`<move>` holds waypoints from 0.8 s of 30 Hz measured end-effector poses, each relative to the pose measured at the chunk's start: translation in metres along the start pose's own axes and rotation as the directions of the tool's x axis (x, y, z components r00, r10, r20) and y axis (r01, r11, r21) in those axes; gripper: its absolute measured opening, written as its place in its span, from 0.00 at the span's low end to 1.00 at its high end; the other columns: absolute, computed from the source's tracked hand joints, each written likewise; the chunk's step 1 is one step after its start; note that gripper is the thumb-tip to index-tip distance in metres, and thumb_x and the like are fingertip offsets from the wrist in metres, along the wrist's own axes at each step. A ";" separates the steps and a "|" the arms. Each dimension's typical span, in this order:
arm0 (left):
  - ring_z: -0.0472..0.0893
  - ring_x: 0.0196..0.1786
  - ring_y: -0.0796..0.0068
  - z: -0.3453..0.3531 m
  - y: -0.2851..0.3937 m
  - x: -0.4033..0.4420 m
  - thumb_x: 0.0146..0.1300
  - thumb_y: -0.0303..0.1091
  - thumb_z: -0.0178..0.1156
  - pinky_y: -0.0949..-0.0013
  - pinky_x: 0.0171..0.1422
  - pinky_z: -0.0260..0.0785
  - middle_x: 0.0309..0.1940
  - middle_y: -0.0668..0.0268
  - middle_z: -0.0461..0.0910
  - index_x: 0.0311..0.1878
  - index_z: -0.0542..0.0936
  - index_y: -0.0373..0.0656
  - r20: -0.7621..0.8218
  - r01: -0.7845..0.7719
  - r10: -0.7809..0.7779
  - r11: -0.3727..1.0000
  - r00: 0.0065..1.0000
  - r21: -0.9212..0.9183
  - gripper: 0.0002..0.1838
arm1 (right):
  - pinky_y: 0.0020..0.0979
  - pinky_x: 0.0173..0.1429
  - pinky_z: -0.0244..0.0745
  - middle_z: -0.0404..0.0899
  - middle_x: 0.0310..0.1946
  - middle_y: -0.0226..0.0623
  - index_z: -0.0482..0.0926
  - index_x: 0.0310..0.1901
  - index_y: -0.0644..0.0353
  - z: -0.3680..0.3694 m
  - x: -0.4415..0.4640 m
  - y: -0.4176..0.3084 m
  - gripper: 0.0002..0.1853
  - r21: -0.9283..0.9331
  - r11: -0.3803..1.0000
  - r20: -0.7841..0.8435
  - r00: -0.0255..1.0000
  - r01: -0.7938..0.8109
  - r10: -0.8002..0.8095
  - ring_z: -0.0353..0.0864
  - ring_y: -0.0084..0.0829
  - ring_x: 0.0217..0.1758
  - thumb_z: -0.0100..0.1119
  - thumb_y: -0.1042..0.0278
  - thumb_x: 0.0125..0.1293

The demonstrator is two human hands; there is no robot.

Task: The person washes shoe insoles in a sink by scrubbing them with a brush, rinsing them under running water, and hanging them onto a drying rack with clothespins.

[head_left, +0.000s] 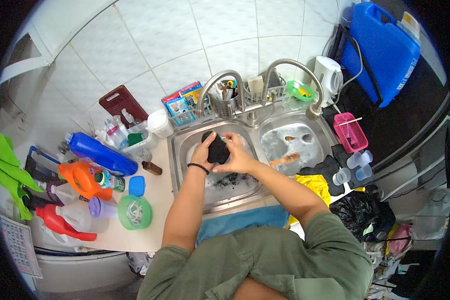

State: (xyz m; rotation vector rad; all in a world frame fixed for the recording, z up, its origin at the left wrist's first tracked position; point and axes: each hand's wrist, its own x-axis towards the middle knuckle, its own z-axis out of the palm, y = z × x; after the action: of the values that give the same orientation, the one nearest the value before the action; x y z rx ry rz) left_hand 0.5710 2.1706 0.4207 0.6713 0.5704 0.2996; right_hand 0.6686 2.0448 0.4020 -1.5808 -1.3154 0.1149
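Observation:
Both hands grip a dark, rounded black item (217,151) over the left sink basin (182,192); its exact kind is unclear. My left hand (203,153), with a dark beaded bracelet at the wrist, closes on its left side. My right hand (236,156) curves around its right side, with thumb and fingers spread along the edge. A small teal bit shows by the right fingertips, too little of it to name. Under the hands, sudsy water and a dark submerged patch (232,179) are visible. Grey faucets (224,75) arch above the basins.
In the right basin, foamy water holds a wooden-handled brush (286,159). Left of the sink stand a blue bottle (102,154), an orange jug (82,180) and a green bowl (135,212). Toward the right are a pink basket (350,134), several plastic cups (363,173) and a yellow cloth (312,189).

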 end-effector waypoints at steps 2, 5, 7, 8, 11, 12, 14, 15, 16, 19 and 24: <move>0.80 0.34 0.73 0.011 0.005 -0.001 0.56 0.36 0.67 0.66 0.40 0.75 0.33 0.67 0.79 0.42 0.76 0.44 0.022 -0.186 0.186 0.955 0.982 0.233 0.13 | 0.44 0.52 0.72 0.73 0.44 0.40 0.62 0.57 0.59 0.000 -0.004 0.011 0.38 0.639 0.641 0.200 0.896 -0.425 0.396 0.74 0.42 0.52 0.71 0.49 0.51; 0.76 0.32 0.79 0.029 0.009 -0.006 0.54 0.30 0.67 0.73 0.38 0.70 0.29 0.69 0.78 0.36 0.76 0.41 0.185 -0.374 0.336 0.683 0.924 0.627 0.10 | 0.54 0.47 0.78 0.74 0.52 0.46 0.61 0.61 0.58 -0.029 0.008 -0.008 0.33 0.691 -0.091 0.715 0.659 -0.717 0.233 0.78 0.50 0.51 0.66 0.60 0.57; 0.76 0.32 0.80 0.033 0.015 -0.002 0.55 0.28 0.66 0.74 0.38 0.69 0.32 0.66 0.80 0.35 0.76 0.41 0.458 -0.567 0.396 0.220 0.796 0.794 0.08 | 0.51 0.46 0.80 0.74 0.53 0.46 0.65 0.60 0.58 -0.023 0.009 -0.004 0.29 0.541 -0.116 0.841 0.535 -0.833 0.080 0.78 0.50 0.54 0.65 0.66 0.59; 0.77 0.33 0.79 0.036 0.013 -0.002 0.57 0.29 0.63 0.75 0.39 0.70 0.36 0.62 0.82 0.36 0.76 0.42 0.568 -0.678 0.389 0.264 0.725 0.686 0.07 | 0.50 0.46 0.81 0.76 0.51 0.43 0.70 0.57 0.58 -0.022 0.011 -0.003 0.25 0.498 -0.035 0.867 0.497 -0.866 0.038 0.78 0.47 0.55 0.65 0.67 0.58; 0.77 0.30 0.78 0.062 0.019 -0.026 0.61 0.34 0.61 0.75 0.36 0.71 0.36 0.61 0.81 0.38 0.76 0.41 0.408 -0.430 0.208 0.684 0.889 0.589 0.08 | 0.38 0.37 0.81 0.79 0.46 0.36 0.71 0.55 0.55 -0.017 0.013 -0.009 0.22 0.407 0.102 0.902 0.417 -0.908 0.109 0.82 0.35 0.49 0.64 0.70 0.57; 0.77 0.28 0.78 0.065 0.022 -0.031 0.63 0.37 0.59 0.74 0.34 0.70 0.33 0.62 0.80 0.39 0.77 0.40 0.361 -0.376 0.181 0.706 0.915 0.600 0.10 | 0.35 0.35 0.79 0.80 0.46 0.34 0.72 0.54 0.54 -0.012 0.013 -0.007 0.21 0.399 0.140 0.901 0.416 -0.906 0.124 0.82 0.33 0.47 0.63 0.70 0.58; 0.75 0.23 0.77 0.062 0.029 -0.030 0.66 0.43 0.57 0.74 0.29 0.70 0.27 0.65 0.78 0.40 0.77 0.39 0.268 -0.305 0.165 0.696 0.949 0.651 0.15 | 0.29 0.31 0.75 0.81 0.45 0.32 0.74 0.51 0.53 -0.001 0.018 -0.001 0.19 0.378 0.216 0.897 0.413 -0.901 0.155 0.82 0.28 0.43 0.63 0.71 0.58; 0.74 0.21 0.77 0.058 0.030 -0.027 0.66 0.46 0.56 0.73 0.28 0.69 0.24 0.66 0.76 0.40 0.77 0.38 0.223 -0.282 0.174 0.663 0.959 0.693 0.17 | 0.28 0.30 0.73 0.81 0.43 0.30 0.74 0.50 0.52 -0.003 0.019 -0.009 0.17 0.388 0.214 0.888 0.426 -0.897 0.174 0.81 0.26 0.40 0.63 0.71 0.58; 0.68 0.15 0.79 0.062 0.028 -0.028 0.67 0.54 0.53 0.73 0.23 0.64 0.16 0.71 0.66 0.34 0.75 0.38 0.193 -0.289 0.216 0.660 0.957 0.694 0.24 | 0.27 0.29 0.71 0.81 0.41 0.29 0.75 0.48 0.52 -0.011 0.021 -0.026 0.16 0.397 0.210 0.879 0.436 -0.893 0.193 0.80 0.24 0.37 0.63 0.71 0.58; 0.61 0.13 0.81 0.069 0.025 -0.027 0.66 0.58 0.51 0.75 0.21 0.59 0.12 0.73 0.61 0.24 0.69 0.43 0.093 -0.209 0.194 0.758 0.977 0.618 0.27 | 0.25 0.25 0.63 0.79 0.33 0.27 0.76 0.40 0.52 -0.022 0.025 -0.049 0.09 0.347 0.251 0.862 0.413 -0.904 0.295 0.71 0.17 0.26 0.64 0.70 0.57; 0.56 0.11 0.82 0.072 0.026 -0.028 0.61 0.66 0.53 0.74 0.16 0.50 0.11 0.75 0.58 0.16 0.62 0.50 0.120 -0.205 0.166 0.792 0.979 0.576 0.31 | 0.25 0.26 0.63 0.77 0.28 0.27 0.75 0.36 0.52 -0.003 0.023 -0.026 0.09 0.299 0.418 0.838 0.446 -0.858 0.315 0.68 0.15 0.24 0.65 0.69 0.56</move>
State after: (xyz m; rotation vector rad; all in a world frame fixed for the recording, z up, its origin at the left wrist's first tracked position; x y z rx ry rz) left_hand 0.5886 2.1415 0.4952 1.3434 0.5369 0.2843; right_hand 0.6628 2.0572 0.4339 -1.2503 -0.8260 1.6939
